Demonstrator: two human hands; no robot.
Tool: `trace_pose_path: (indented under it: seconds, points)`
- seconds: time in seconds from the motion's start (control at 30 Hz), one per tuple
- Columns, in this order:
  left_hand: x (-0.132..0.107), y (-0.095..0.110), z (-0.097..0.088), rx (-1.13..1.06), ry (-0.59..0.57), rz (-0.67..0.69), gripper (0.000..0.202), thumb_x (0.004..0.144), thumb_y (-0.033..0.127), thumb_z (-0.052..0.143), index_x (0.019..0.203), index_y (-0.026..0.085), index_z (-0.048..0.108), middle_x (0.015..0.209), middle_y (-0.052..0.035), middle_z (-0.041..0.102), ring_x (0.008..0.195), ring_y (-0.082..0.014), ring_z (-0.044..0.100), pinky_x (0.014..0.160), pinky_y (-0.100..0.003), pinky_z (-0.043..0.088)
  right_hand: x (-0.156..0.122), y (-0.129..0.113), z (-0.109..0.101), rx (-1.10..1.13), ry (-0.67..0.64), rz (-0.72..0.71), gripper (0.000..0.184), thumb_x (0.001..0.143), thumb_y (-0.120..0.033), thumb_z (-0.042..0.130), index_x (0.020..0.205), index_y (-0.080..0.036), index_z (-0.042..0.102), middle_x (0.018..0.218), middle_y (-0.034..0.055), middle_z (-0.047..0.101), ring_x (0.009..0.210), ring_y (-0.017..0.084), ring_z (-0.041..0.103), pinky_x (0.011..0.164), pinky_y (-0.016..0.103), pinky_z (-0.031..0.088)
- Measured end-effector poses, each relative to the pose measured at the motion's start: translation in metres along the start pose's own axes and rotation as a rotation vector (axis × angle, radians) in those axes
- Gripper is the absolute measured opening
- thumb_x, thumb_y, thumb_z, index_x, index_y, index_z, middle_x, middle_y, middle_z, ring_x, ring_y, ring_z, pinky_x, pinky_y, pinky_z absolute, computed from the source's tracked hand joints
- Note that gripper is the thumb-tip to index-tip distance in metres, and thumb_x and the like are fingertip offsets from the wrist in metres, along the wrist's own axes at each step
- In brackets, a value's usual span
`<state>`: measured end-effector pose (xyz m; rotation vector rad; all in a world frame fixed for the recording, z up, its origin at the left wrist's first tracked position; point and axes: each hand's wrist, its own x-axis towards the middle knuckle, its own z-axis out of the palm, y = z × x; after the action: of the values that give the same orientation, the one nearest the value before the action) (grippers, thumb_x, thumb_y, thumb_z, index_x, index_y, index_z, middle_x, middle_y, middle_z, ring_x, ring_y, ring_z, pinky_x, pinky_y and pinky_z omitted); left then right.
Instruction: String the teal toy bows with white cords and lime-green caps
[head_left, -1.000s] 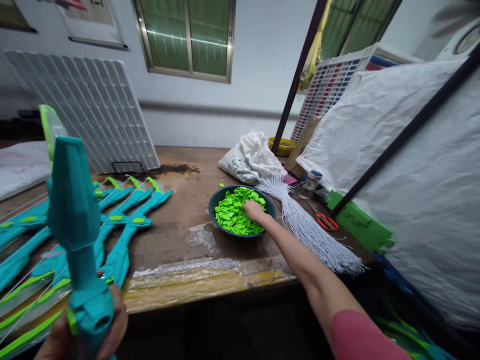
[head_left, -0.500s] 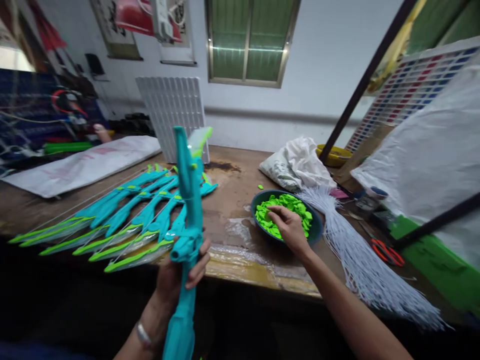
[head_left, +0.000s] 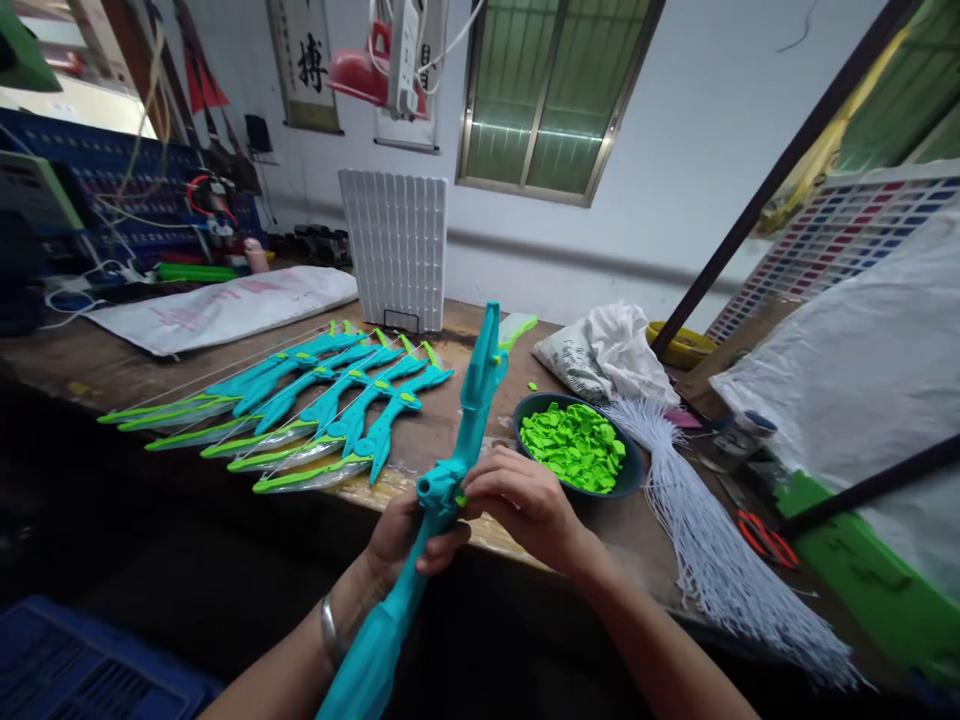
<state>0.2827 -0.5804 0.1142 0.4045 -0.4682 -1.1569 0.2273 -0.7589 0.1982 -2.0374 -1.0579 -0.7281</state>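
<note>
A teal plastic toy bow with a green-edged limb is tilted upright in front of me. My left hand is wrapped round its grip, just below the round hub. At that hub, my right hand presses a small green plastic piece against the bow's side, fingers pinched; most of the piece is hidden. To the right, a dark bowl is filled with similar bright green pieces. Several strung teal and green bows lie overlapping on the table at the left.
On the table, a bundle of white cords hangs over the right edge, beside red-handled scissors and a green bin. White sacks lie behind the bowl. A ribbed white panel stands at the back.
My right hand has come from the bowl of green pieces to the bow's hub. The bow, in my left hand, now appears further right and the view has shifted.
</note>
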Motion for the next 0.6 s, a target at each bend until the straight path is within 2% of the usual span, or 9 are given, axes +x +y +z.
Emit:
trace_pose_path:
  seconds: [0.13,0.27,0.4,0.5,0.6]
  points:
    - [-0.001,-0.002,-0.001,-0.014,-0.003,-0.028,0.036,0.093,0.046,0.058,0.087,0.012,0.067,0.051,-0.0020,0.055,0.032,-0.0098,0.045,0.029,-0.016,0.029,-0.003,-0.008,-0.001,0.013,-0.049,0.010,0.008,0.099,-0.017,0.061,0.098,-0.020,0.068,0.096,0.0056,0.069,0.087,0.013,0.065,0.077,0.025,0.054]
    - [0.001,-0.005,0.004,-0.019,0.010,0.009,0.029,0.095,0.044,0.057,0.088,0.016,0.063,0.051,-0.0002,0.054,0.033,-0.0091,0.044,0.030,-0.014,0.030,-0.003,-0.009,-0.004,-0.019,-0.080,0.007,0.011,0.100,-0.016,0.059,0.100,-0.020,0.069,0.099,0.0054,0.063,0.087,0.011,0.064,0.074,0.021,0.053]
    - [0.001,-0.008,0.011,-0.012,0.050,0.065,0.023,0.093,0.038,0.062,0.084,0.017,0.060,0.056,0.0013,0.054,0.037,-0.0088,0.044,0.031,-0.015,0.035,-0.004,-0.007,-0.003,-0.093,-0.081,-0.020,0.010,0.101,-0.019,0.059,0.105,-0.020,0.068,0.099,0.0056,0.064,0.087,0.012,0.063,0.074,0.023,0.053]
    - [0.001,-0.008,0.014,0.009,0.080,0.071,0.025,0.091,0.038,0.064,0.081,0.016,0.060,0.054,0.0013,0.053,0.035,-0.0086,0.042,0.030,-0.016,0.034,-0.002,-0.008,-0.004,-0.161,-0.107,-0.048,0.009,0.100,-0.020,0.060,0.109,-0.019,0.063,0.099,0.0067,0.064,0.087,0.014,0.062,0.075,0.025,0.054]
    - [0.000,-0.008,0.016,0.027,0.109,0.064,0.026,0.089,0.038,0.067,0.078,0.015,0.062,0.048,0.0007,0.053,0.033,-0.0091,0.042,0.029,-0.016,0.033,0.005,-0.013,-0.010,-0.247,-0.156,-0.056,0.018,0.102,-0.024,0.058,0.118,-0.018,0.060,0.106,0.0096,0.064,0.095,0.017,0.061,0.080,0.029,0.055]
